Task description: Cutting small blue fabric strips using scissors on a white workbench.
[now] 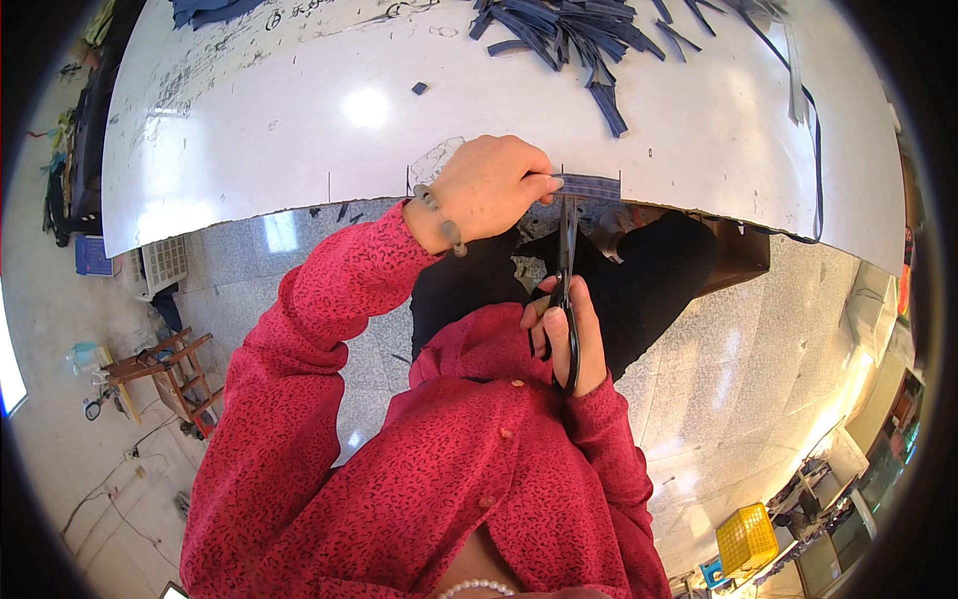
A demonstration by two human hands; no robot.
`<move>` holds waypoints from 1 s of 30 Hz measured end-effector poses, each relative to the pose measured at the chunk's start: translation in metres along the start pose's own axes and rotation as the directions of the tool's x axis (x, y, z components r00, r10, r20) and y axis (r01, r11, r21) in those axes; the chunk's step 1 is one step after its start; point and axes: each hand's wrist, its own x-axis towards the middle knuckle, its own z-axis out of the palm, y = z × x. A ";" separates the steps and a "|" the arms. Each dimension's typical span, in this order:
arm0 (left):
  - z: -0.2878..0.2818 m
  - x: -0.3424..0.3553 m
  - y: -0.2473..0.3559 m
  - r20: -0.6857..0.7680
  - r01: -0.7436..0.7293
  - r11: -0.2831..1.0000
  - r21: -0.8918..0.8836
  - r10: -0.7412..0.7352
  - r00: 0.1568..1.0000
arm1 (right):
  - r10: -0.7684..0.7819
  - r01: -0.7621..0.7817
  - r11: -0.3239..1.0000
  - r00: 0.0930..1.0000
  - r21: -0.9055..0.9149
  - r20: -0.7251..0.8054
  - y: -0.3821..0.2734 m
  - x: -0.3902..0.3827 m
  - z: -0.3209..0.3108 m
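Observation:
My left hand [496, 190] pinches one end of a dark blue fabric strip [594, 187] between thumb and fingers. The strip lies flat along the near edge of the white table [299, 130], beside short black lines marked on the surface. My right hand [579, 334] holds black-handled scissors [567, 250] with fingers through the loops. Their blades point away from me, and the tips meet the strip just right of my left fingertips. Whether the blades have cut into the cloth I cannot tell.
A heap of blue fabric strips [569, 30] lies at the table's far side, with a small blue scrap [419, 88] left of it. A dark cord [818, 170] hangs at the right edge. A wooden stool [170, 374] stands at left, a yellow basket [746, 541] at lower right.

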 end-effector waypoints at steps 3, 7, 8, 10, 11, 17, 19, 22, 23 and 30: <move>-0.002 0.000 0.002 0.012 -0.008 1.000 0.022 0.008 1.000 | 0.002 -0.002 1.000 1.000 -0.021 -0.006 0.000 0.002 -0.001; -0.003 0.000 0.002 0.020 0.012 1.000 0.021 -0.013 1.000 | 0.022 -0.021 0.997 1.000 -0.080 0.007 0.001 0.001 -0.003; -0.002 0.000 0.002 0.012 0.004 1.000 0.024 -0.004 1.000 | 0.018 -0.017 0.996 1.000 -0.086 0.005 0.002 0.000 -0.003; -0.002 -0.001 0.003 0.005 -0.004 1.000 0.027 0.004 1.000 | 0.006 -0.006 0.995 1.000 -0.101 0.005 0.003 -0.003 -0.004; -0.002 -0.001 0.003 0.008 0.009 1.000 0.021 -0.010 1.000 | -0.006 0.007 0.993 1.000 -0.116 0.006 0.003 -0.004 -0.004; -0.003 0.000 0.002 0.017 0.005 1.000 0.009 -0.005 1.000 | 0.000 -0.001 0.995 1.000 -0.103 -0.012 0.004 -0.001 -0.004; -0.003 0.000 0.003 0.016 0.006 1.000 -0.005 -0.006 1.000 | -0.017 0.015 0.996 1.000 -0.093 -0.019 0.006 -0.002 -0.004; -0.005 -0.001 0.005 0.031 0.019 1.000 0.009 -0.019 0.999 | -0.026 0.024 0.997 0.999 -0.075 -0.019 0.003 -0.002 -0.004; -0.005 -0.001 0.005 0.036 0.021 1.000 0.011 -0.021 0.999 | -0.018 0.017 0.998 1.000 -0.067 -0.014 0.001 -0.002 -0.004; -0.004 0.000 0.003 0.050 0.032 0.999 -0.002 -0.032 0.998 | -0.015 0.012 0.996 0.999 -0.085 -0.032 -0.001 0.010 0.000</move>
